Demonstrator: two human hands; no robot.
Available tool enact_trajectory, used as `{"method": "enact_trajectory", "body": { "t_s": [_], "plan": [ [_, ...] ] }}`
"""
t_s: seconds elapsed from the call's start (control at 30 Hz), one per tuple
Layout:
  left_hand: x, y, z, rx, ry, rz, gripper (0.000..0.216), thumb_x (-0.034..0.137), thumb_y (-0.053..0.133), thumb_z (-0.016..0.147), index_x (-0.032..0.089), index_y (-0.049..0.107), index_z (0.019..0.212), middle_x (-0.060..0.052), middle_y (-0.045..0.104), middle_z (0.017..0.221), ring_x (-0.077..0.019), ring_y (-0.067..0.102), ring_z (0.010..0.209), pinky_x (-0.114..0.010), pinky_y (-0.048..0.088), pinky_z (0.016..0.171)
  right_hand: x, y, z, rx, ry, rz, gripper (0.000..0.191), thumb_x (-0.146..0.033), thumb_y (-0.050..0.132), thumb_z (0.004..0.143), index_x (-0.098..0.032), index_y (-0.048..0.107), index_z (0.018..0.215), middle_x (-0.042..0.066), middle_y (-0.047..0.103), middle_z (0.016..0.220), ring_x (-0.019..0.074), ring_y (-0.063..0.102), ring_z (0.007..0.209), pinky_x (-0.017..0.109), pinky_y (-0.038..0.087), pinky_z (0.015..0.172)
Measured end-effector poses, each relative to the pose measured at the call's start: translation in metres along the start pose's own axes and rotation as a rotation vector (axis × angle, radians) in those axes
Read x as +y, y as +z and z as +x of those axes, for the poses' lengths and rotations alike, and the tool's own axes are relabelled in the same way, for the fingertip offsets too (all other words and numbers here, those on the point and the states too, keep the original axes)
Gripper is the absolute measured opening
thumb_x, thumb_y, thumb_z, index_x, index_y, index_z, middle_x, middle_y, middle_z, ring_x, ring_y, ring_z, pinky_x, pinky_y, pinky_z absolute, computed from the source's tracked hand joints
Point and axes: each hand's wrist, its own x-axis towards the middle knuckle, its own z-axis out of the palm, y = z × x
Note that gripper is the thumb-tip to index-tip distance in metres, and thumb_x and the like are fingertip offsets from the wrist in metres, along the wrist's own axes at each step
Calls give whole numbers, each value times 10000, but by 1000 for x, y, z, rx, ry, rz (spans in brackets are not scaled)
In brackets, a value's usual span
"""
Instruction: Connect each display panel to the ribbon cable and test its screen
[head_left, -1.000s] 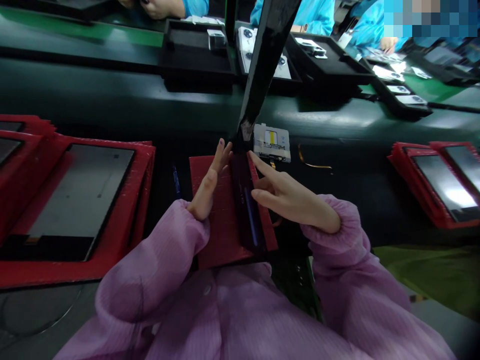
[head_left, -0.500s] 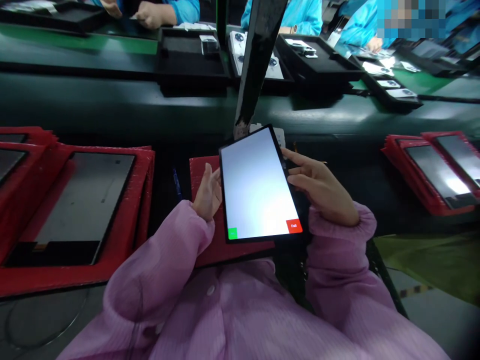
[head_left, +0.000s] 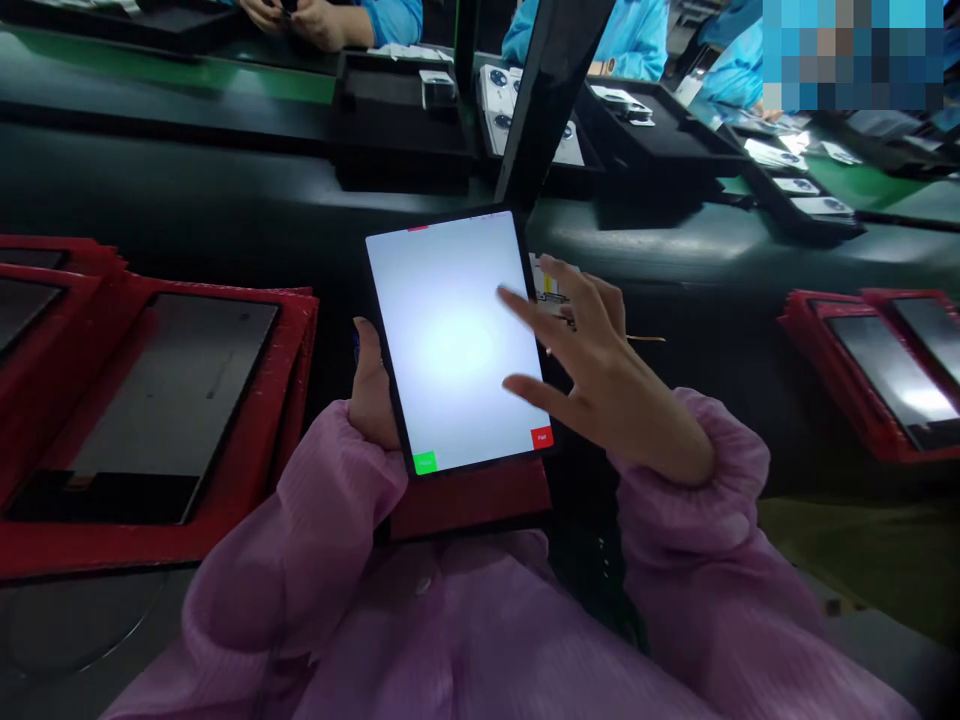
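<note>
A lit tablet-like screen (head_left: 457,400) with a plain white display is held up in front of me. It has a green box at its lower left and a red "Fail" box at its lower right. My left hand (head_left: 373,395) grips its left edge, thumb outside and the other fingers hidden behind it. Over the right part of the screen hovers my right hand (head_left: 589,360), fingers spread; whether a fingertip touches the glass I cannot tell. Beneath the screen lies a red pad (head_left: 472,500). A small circuit board (head_left: 549,280) partly shows behind my right fingers.
At left, display panels (head_left: 176,385) lie on red foam sleeves (head_left: 296,330). More panels (head_left: 892,365) in red sleeves are at right. A dark post (head_left: 551,100) rises behind the screen. Beyond stand black trays (head_left: 401,120) with white parts, and co-workers in blue sleeves (head_left: 630,40).
The screen has turned and shifted left, now facing me more squarely. My right hand has left its right edge and moved over the glass with fingers spread. My left hand stays on the left edge.
</note>
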Motion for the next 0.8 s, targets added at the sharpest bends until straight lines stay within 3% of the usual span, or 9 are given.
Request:
{"method": "enact_trajectory", "body": {
  "t_s": [0.07, 0.17, 0.33, 0.57, 0.67, 0.8],
  "plan": [
    [3, -4, -1, 16, 31, 40, 772, 748, 233, 911, 199, 584, 1325, -53, 661, 1245, -327, 450, 1372, -479, 404, 1091, -9, 0, 0, -6, -84, -114, 558, -543, 543, 928, -319, 452, 1430, 53, 174, 1621, 424, 94, 1493, 697, 279, 1115],
    [6, -10, -1, -13, 78, 61, 706, 705, 272, 930, 222, 552, 1363, -29, 643, 1284, -320, 428, 1388, -471, 401, 1096, -17, 0, -1, 7, -115, -190, 560, -539, 554, 919, -266, 482, 1402, 72, 137, 1634, 420, 65, 1502, 684, 250, 1144],
    [4, -12, -2, -67, 76, 37, 651, 666, 329, 942, 241, 512, 1400, -22, 624, 1327, -303, 428, 1394, -436, 414, 1106, -18, 3, 4, 65, -96, -225, 736, -586, 581, 882, -203, 375, 1477, 153, 181, 1619, 412, 35, 1510, 674, 203, 1169],
    [-2, -12, -3, 44, 32, 92, 633, 642, 372, 940, 238, 484, 1415, -41, 624, 1336, -308, 423, 1398, -451, 396, 1123, -18, 35, 14, -47, -155, -177, 935, -629, 650, 810, -157, 277, 1526, 187, 200, 1616, 391, 45, 1515, 630, 229, 1185],
    [-3, -8, -1, 87, -25, 108, 635, 643, 316, 954, 234, 491, 1407, -46, 620, 1341, -280, 426, 1402, -430, 382, 1140, -20, 45, 13, -30, -132, -231, 775, -505, 665, 856, -160, 366, 1482, 192, 281, 1588, 389, 185, 1490, 608, 297, 1159],
    [-1, 0, 0, 120, -61, 70, 706, 662, 217, 961, 191, 471, 1421, -68, 611, 1354, -281, 423, 1404, -428, 376, 1147, -26, 53, 12, 87, -163, -330, 274, -178, 524, 967, -139, 619, 1221, 147, 617, 1315, 282, 551, 1215, 430, 495, 991]
  ]
}}
